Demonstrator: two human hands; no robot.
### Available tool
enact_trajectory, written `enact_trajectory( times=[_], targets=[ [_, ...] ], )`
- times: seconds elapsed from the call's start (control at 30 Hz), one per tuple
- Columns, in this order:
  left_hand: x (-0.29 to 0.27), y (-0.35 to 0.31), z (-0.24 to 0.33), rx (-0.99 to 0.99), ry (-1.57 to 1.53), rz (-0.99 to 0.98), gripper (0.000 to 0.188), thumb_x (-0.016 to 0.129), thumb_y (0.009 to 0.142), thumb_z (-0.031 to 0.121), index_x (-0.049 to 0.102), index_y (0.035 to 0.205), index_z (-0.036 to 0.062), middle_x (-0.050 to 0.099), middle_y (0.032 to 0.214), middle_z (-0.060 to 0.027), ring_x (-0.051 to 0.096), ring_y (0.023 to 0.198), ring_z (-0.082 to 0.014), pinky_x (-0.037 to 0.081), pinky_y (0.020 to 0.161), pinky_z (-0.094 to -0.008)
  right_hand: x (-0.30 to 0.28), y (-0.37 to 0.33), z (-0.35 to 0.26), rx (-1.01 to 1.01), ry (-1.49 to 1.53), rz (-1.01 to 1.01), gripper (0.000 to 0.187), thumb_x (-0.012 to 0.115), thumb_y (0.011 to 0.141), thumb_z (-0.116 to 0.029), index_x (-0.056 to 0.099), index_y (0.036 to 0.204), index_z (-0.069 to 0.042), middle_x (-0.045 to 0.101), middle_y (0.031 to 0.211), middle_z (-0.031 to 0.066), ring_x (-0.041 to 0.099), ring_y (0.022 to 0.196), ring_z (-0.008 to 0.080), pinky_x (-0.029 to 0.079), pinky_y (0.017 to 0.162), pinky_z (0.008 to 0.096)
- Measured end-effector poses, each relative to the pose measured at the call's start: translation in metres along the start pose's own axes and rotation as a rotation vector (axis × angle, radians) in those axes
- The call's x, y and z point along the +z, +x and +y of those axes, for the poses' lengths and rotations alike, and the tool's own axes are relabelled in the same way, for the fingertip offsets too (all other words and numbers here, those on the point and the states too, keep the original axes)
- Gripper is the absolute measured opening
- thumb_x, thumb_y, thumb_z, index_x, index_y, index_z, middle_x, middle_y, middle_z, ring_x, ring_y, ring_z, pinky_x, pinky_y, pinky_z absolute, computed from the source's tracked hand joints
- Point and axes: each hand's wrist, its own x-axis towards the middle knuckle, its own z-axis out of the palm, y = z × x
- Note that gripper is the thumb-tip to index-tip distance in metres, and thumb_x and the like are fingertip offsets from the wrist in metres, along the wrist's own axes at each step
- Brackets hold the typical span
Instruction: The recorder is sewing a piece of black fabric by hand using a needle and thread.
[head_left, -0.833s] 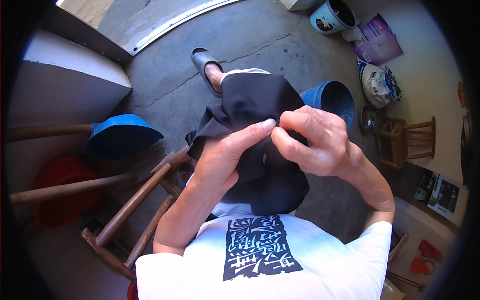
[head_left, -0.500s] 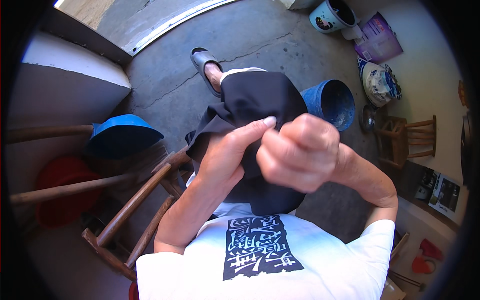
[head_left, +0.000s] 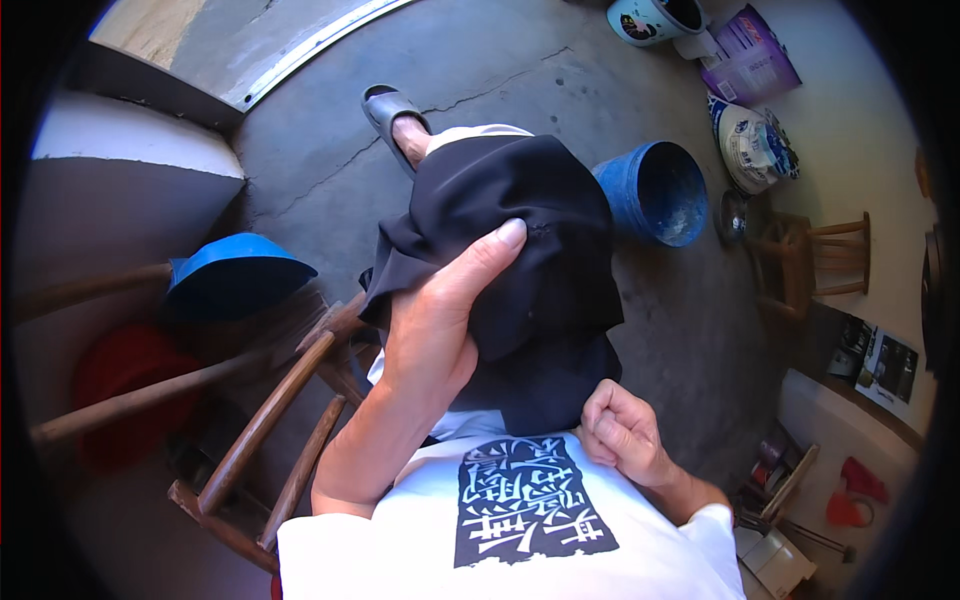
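- A black cloth (head_left: 545, 300) was spread over the lap and knee, its long axis laid from the white shirt (head_left: 380, 545) away toward the slipper (head_left: 394, 118).
- The cloth was seen to be smooth, faintly sheened and softly folded, gathered into loose ruffles along its left side; a small rough, puckered patch was shown just beside the left thumb.
- The cloth was gripped by the left hand (head_left: 428, 325), its thumb pressed on top and pointed forward and to the right; the fingers were hidden.
- The right hand (head_left: 622, 430) was closed, fingers curled, near the cloth's near edge; whether anything small was held could not be told.
- A round blue bucket (head_left: 618, 190), scuffed inside, was placed to the right on the cracked grey floor (head_left: 480, 60).
- At the left, a chair (head_left: 262, 430) of rounded wooden bars was seen.
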Motion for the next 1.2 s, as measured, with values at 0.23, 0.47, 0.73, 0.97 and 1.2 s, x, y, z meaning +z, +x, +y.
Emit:
enact_trajectory(
  times=[0.23,0.47,0.73,0.97,1.2],
  targets=[
    [0.01,0.0,-0.009,0.032,-0.01,0.026,0.043,0.073,0.082,0.007,0.055,0.121,-0.0019,0.063,0.113,-0.0112,0.062,0.103,-0.0192,0.047,0.096,-0.0292,-0.062,-0.082,0.106,0.143,0.316,0.559,0.014,0.047,0.097,-0.017,0.048,0.087,-0.007,0.03,0.055,-0.0053,0.026,0.043,0.0045,0.021,0.039,0.0217],
    [0.013,-0.004,-0.018,0.094,0.008,0.084,0.045,0.074,0.08,0.007,0.057,0.121,-0.0032,0.064,0.112,-0.013,0.064,0.101,-0.0199,0.048,0.095,-0.0284,-0.089,-0.116,0.162,0.372,0.215,0.641,0.013,0.048,0.096,-0.016,0.05,0.084,-0.009,0.029,0.054,-0.0057,0.026,0.042,0.0052,0.02,0.038,0.022],
    [0.012,-0.003,-0.017,0.061,0.032,0.083,0.049,0.077,0.079,0.006,0.054,0.122,0.0013,0.061,0.114,-0.0087,0.06,0.104,-0.018,0.045,0.096,-0.0285,-0.136,-0.174,0.238,0.572,-0.066,0.719,0.013,0.047,0.094,-0.011,0.048,0.082,-0.008,0.033,0.054,-0.004,0.025,0.041,0.0057,0.017,0.037,0.0242],
    [0.015,-0.006,-0.016,0.067,0.048,0.087,0.049,0.077,0.079,0.007,0.054,0.122,0.0017,0.06,0.114,-0.0084,0.059,0.104,-0.0172,0.043,0.097,-0.0277,-0.133,-0.157,0.215,0.525,-0.059,0.767,0.012,0.047,0.093,-0.01,0.048,0.081,-0.009,0.035,0.054,-0.003,0.029,0.041,0.0063,0.021,0.036,0.0232],
    [0.016,-0.009,-0.02,0.053,0.054,0.039,0.05,0.077,0.08,0.008,0.053,0.123,0.0004,0.061,0.115,-0.0095,0.059,0.106,-0.018,0.044,0.098,-0.0283,-0.078,-0.031,0.044,-0.1,-0.074,0.847,0.025,0.046,0.101,-0.028,0.045,0.084,-0.01,0.037,0.056,-0.0019,0.032,0.04,0.0056,0.025,0.035,0.0202]
  ],
)
